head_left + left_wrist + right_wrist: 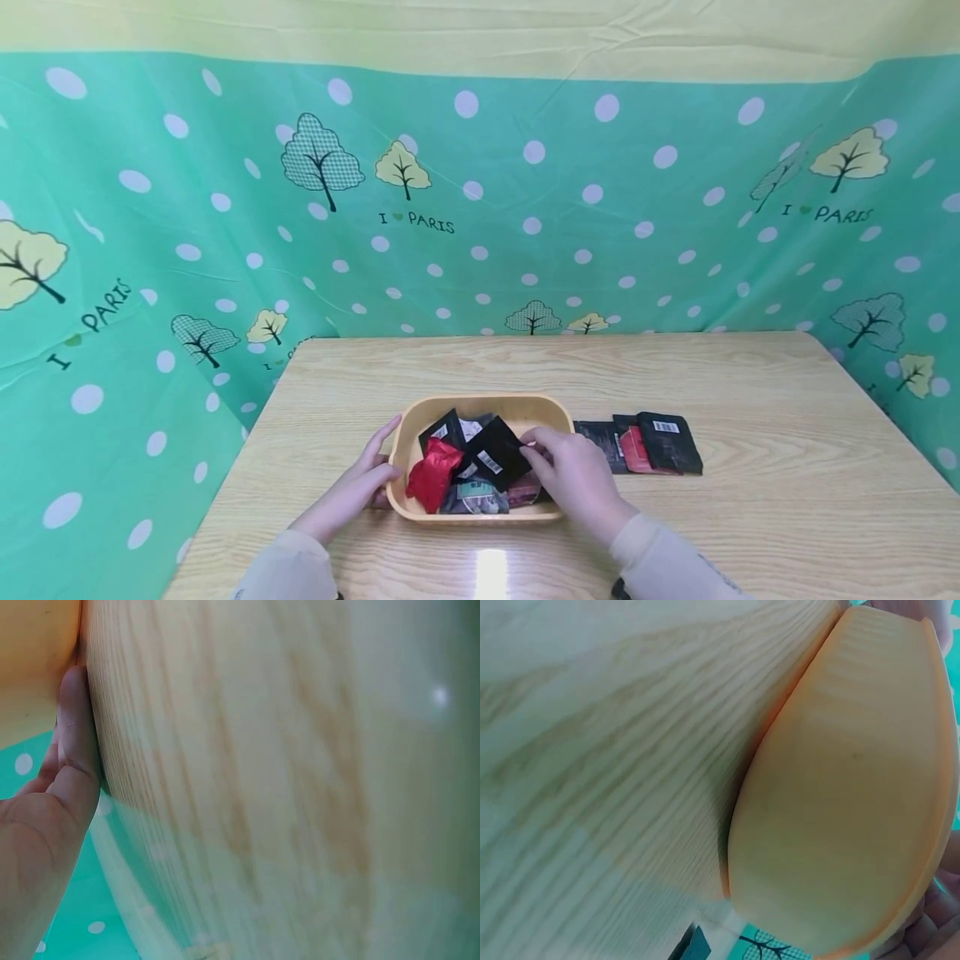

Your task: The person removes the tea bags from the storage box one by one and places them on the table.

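Observation:
A yellow plastic basket [480, 518] holds several small packets. My left hand [363, 479] rests against the basket's left end, with its fingers extended along the outside; the left wrist view shows its fingers [75, 727] by the wall at table level. Reaching over the right rim, my right hand [573, 471] pinches the right corner of a black packet [497, 454] bearing a white barcode label. That packet lies tilted over the others. Beside it are a crumpled red foil packet [435, 475], another black packet [442, 431] and a grey printed one [476, 497]. In the right wrist view the basket wall hides the packets.
To the right of the basket, several flat packets overlap in a row on the wooden table [772, 500]: a black one with a label [670, 442], a red and black one [634, 450] and a dark one [600, 440]. A green dotted cloth [480, 242] hangs behind the table.

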`<state>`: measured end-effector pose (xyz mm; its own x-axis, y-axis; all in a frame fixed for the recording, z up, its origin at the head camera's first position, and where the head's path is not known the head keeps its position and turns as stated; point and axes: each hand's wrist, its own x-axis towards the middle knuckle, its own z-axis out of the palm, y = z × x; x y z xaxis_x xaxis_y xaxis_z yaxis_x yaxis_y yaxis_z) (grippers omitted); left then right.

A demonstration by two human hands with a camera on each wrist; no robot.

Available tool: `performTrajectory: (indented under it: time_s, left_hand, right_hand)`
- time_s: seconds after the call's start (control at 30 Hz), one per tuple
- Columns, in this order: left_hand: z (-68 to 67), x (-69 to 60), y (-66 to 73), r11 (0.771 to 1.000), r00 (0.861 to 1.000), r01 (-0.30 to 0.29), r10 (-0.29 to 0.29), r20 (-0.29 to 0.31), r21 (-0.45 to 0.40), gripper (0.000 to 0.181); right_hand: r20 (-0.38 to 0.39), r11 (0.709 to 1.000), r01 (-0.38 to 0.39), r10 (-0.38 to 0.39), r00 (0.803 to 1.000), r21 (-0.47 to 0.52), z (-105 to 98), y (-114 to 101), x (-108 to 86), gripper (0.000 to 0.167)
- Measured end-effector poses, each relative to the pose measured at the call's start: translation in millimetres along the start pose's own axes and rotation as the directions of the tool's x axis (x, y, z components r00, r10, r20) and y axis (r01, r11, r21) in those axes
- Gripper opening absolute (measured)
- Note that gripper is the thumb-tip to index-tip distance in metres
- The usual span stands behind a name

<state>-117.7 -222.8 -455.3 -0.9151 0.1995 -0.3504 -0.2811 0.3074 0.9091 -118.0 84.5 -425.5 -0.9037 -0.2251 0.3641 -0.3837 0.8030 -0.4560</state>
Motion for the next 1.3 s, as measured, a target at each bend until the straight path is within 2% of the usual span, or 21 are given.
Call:
performTrajectory:
  time_s: [0.17,0.27,0.53,0.67,0.8,0.97,1.07,1.1,1.17,1.2,1.3]
  left_hand:
    - [-1.0,-0.7,-0.7,1.0,0.999,-0.02,0.02,0.03,-0.014,0.079]
    - [-1.1,-0.8,-0.5,1.0,0.999,-0.02,0.021,0.036,-0.014,0.079]
    - [-0.1,-0.1,-1.1,1.0,1.0,-0.014,0.014,0.027,-0.002,0.079]
    - [0.3,-0.1,-0.9,1.0,1.0,-0.015,0.015,0.022,-0.007,0.079]
    - [0.6,0.0,-1.4,1.0,1.0,-0.017,0.017,0.023,-0.011,0.078]
    - [0.3,0.3,-2.1,1.0,0.999,-0.02,0.02,0.024,-0.011,0.078]
    - [-0.1,0.0,-1.6,1.0,1.0,-0.02,0.02,0.023,-0.008,0.078]
    - [-0.1,-0.1,-1.4,1.0,1.0,-0.02,0.02,0.022,-0.005,0.079]
    - [0.3,-0.5,-0.7,1.0,1.0,-0.014,0.014,0.013,0.001,0.078]
    - [0.3,-0.6,-0.6,1.0,1.0,-0.013,0.013,0.013,-0.002,0.078]
    - [0.7,-0.8,-0.4,1.0,1.0,-0.012,0.013,0.014,-0.013,0.077]
  right_hand:
    - [-0.053,1.0,0.005,-0.004,0.999,0.007,-5,6,0.0,0.009]
    - [-0.081,0.999,-0.017,0.019,0.996,0.029,-10,11,-0.9,0.011]
    - [-0.142,0.984,-0.062,0.086,0.986,0.164,-22,24,-1.7,0.009]
    - [-0.109,0.956,-0.135,0.168,0.98,0.259,-28,30,-1.3,0.009]
    - [-0.009,0.883,-0.275,0.301,0.954,0.38,-36,39,-0.8,0.014]
    - [0.112,0.751,-0.456,0.462,0.88,0.478,-48,54,3.2,0.024]
    - [0.195,0.642,-0.539,0.528,0.827,0.545,-57,64,5.2,0.033]
    - [0.207,0.62,-0.547,0.535,0.819,0.562,-60,67,5.3,0.035]
    - [0.216,0.594,-0.556,0.546,0.809,0.582,-66,74,4.8,0.04]
    - [0.21,0.589,-0.555,0.551,0.807,0.587,-69,77,4.5,0.041]
    - [0.167,0.617,-0.539,0.556,0.814,0.574,-75,88,2.3,0.042]
